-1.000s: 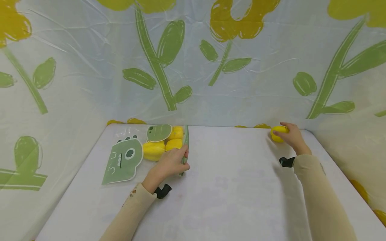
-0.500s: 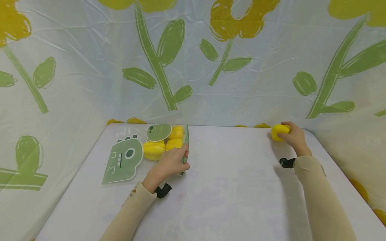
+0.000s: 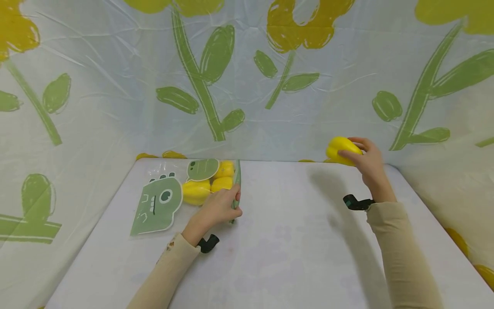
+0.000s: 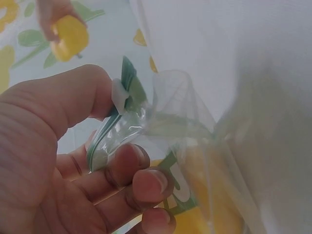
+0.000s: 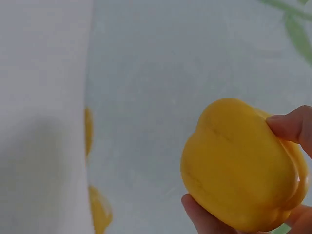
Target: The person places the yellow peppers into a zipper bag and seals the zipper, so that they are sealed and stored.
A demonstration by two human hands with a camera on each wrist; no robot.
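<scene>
My right hand (image 3: 371, 165) grips a yellow bell pepper (image 3: 341, 150) and holds it above the back right of the table. In the right wrist view the thumb and fingers wrap the sides of the pepper (image 5: 239, 165). At the left, my left hand (image 3: 218, 209) holds the green zip edge of a clear plastic bag (image 3: 156, 210) printed with a green cartoon monster. Several yellow peppers (image 3: 197, 192) lie inside the bag. The left wrist view shows the bag's zip edge (image 4: 127, 80) between the thumb and curled fingers, with the bag mouth parted.
The white table (image 3: 278, 240) ends at a back wall (image 3: 278, 128) of flower-printed sheeting, which also hangs at both sides. A black wrist mount (image 3: 356, 202) sticks out from the right sleeve, and a black mount (image 3: 208, 243) from the left.
My right hand has lifted the bell pepper off the table and carried it slightly to the left. The left hand and the bag have stayed in place.
</scene>
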